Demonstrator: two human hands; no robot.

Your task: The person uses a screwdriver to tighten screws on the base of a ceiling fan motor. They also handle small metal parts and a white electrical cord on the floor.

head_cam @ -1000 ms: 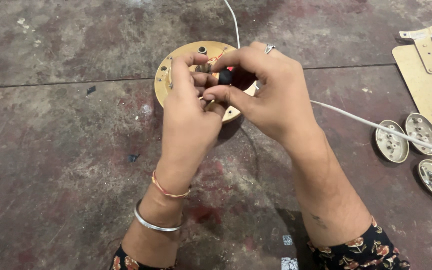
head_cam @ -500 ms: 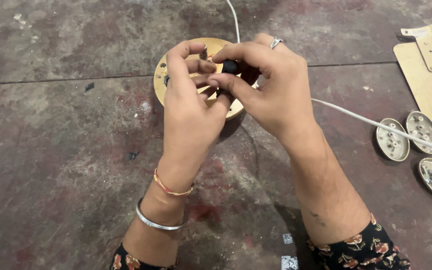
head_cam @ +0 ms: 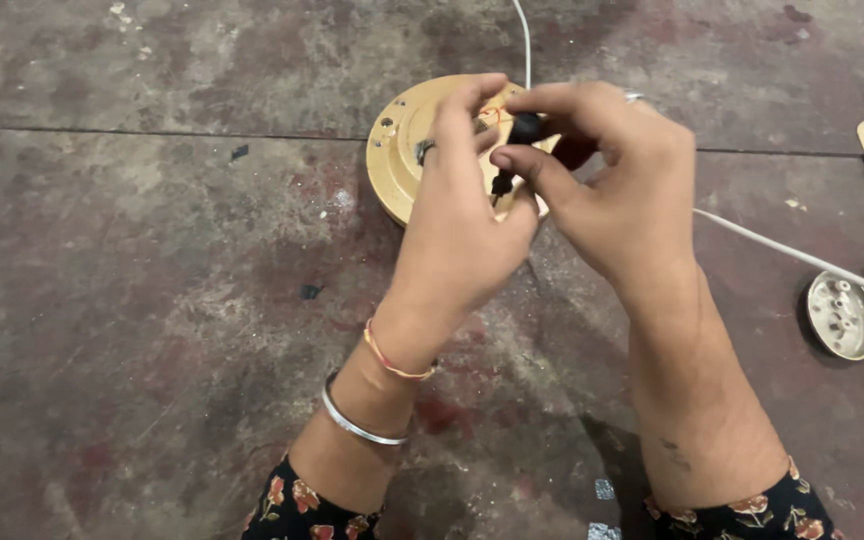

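Hands meet over the round wooden base, which lies flat on the stained concrete floor at the far middle of the scene. Your right hand is closed in a pinch on a small black part with a thin stem hanging below it; your left hand is curled over the base's near-right edge, its fingers touching the red wire beside that part. Whether the left hand truly grips the wire or the base, I cannot tell.

To do this well, I judge you should keep the left hand steadying the base and wire so nothing twists, hold the black part upright, and work with fingertips only. Mind the white cable running off to the right toward the round grey covers; keep it slack, clear of your wrist.
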